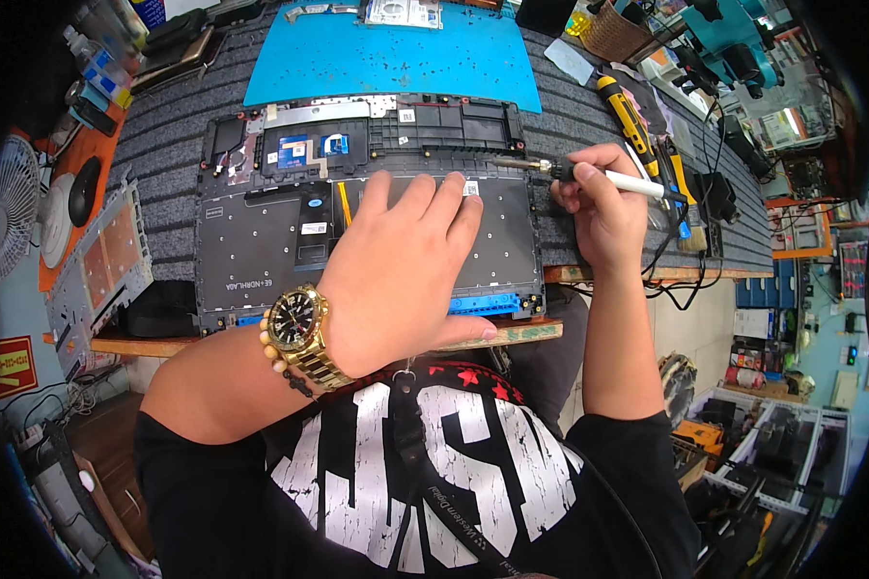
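Note:
On the table in front of me lies a dark laptop top case (pixel 251 241), its inner side facing up, with the touchpad section at the far side. My left hand (pixel 406 251) rests on it palm down, fingers spread and stretched forward. My right hand (pixel 608 212) grips a soldering iron (pixel 632 183) with a white handle, a black collar and a metal tip. The iron points left, its tip over the case's far right part; whether it touches the plastic I cannot tell. A yellow strip (pixel 344 205) shows beside my left fingers.
A blue mat (pixel 386 63) lies beyond the case. To the right are a yellow-black tool (pixel 624 114), a brush (pixel 692 236) and black cables (pixel 681 289). At the left, a metal plate (pixel 106 261) leans by the table edge, near a fan (pixel 10 207). A teal microscope (pixel 729 43) stands back right.

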### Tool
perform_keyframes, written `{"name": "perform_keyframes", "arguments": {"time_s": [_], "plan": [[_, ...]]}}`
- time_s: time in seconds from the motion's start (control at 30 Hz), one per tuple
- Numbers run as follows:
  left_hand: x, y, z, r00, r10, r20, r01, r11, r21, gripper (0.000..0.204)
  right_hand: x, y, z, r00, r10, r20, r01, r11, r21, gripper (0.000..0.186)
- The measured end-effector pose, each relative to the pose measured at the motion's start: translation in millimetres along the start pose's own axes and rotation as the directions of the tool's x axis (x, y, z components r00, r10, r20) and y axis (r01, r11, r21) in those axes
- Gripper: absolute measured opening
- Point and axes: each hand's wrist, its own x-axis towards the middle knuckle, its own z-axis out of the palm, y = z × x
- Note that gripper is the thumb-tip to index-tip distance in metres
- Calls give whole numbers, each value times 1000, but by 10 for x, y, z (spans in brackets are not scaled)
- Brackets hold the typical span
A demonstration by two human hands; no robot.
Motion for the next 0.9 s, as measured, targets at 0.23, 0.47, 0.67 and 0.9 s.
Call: {"name": "perform_keyframes", "arguments": {"time_s": [0.23,0.47,0.67,0.9], "plan": [[16,-4,0,1000,18,-5,-18,999,-27,108,-62,97,13,998,-53,43,59,987,-151,12],[32,8,2,1000,7,16,-5,996,-86,107,-90,69,55,996,-79,45,87,969,-233,10],[35,18,-7,1000,3,31,0,997,-81,108,-95,62,48,996,-83,37,90,962,-259,11],[39,20,-15,999,-7,49,11,996,-87,108,-94,57,60,995,-90,46,99,955,-279,11]]}}
